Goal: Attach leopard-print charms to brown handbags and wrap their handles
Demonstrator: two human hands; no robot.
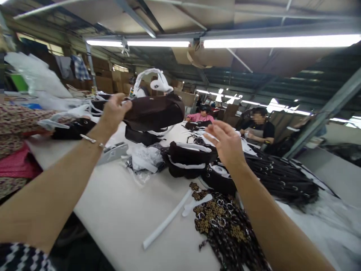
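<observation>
Raised over the far left part of the table, my left hand (117,109) grips the left end of a dark brown handbag (155,113). White wrapping covers the bag's looped handle, which stands up above it. My right hand (224,141) is apart from the bag, to its lower right, with fingers partly spread and nothing visible in them. Below and left of that hand lie dark bags with white padding (187,154). A heap of dark chains with brown flower-shaped pieces (217,214) lies nearer, beside my right forearm.
On the white table (121,210) are a white rolled strip (167,218), crumpled clear plastic (145,158) and a grey box (113,153). Black straps (284,180) are piled at right. Two people sit beyond the table; patterned fabric (17,124) shows at left.
</observation>
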